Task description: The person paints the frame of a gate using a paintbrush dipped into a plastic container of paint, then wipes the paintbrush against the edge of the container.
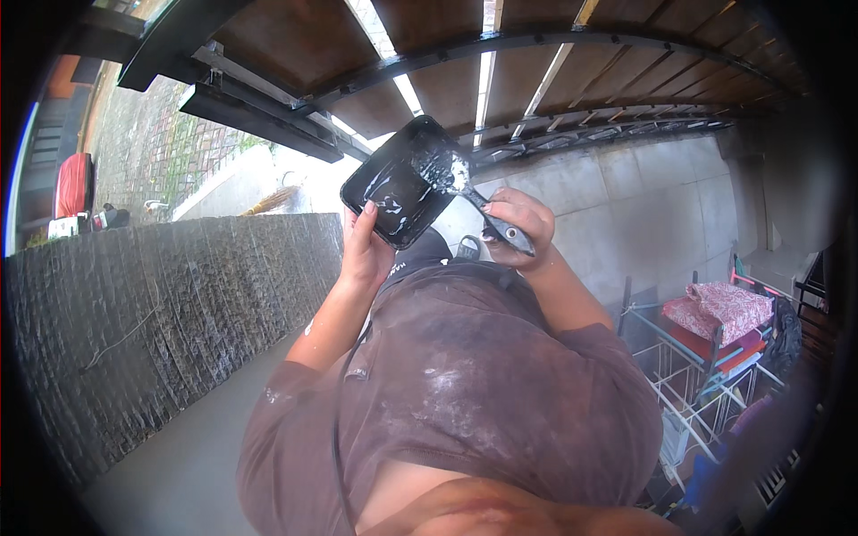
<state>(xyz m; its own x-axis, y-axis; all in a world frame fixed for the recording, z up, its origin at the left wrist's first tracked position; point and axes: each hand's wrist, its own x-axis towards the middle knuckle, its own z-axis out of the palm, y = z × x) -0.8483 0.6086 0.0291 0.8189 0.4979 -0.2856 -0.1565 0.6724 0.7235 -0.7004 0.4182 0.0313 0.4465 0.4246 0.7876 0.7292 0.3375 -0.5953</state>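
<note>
My left hand (pixel 365 242) holds a black rectangular plastic tray (pixel 387 194) by its near edge, thumb over the rim. Wet-looking dark paint with whitish streaks coats the inside of the tray. My right hand (pixel 519 224) is closed around the dark handle of a paintbrush (pixel 496 218), which has a hole near its end. The brush's head reaches over the tray's right side and looks smeared with black and white; whether the bristles touch the tray I cannot tell. White marks spot my left forearm and the front of my brown shirt.
A dark metal frame with brown panels (pixel 301 40) arches across the top. On the left stands a rough stone-faced wall (pixel 167 321), with a straw broom (pixel 271 199) behind it. A drying rack (pixel 677 402) with folded patterned cloth (pixel 720 311) stands at right on the tiled floor (pixel 643 201).
</note>
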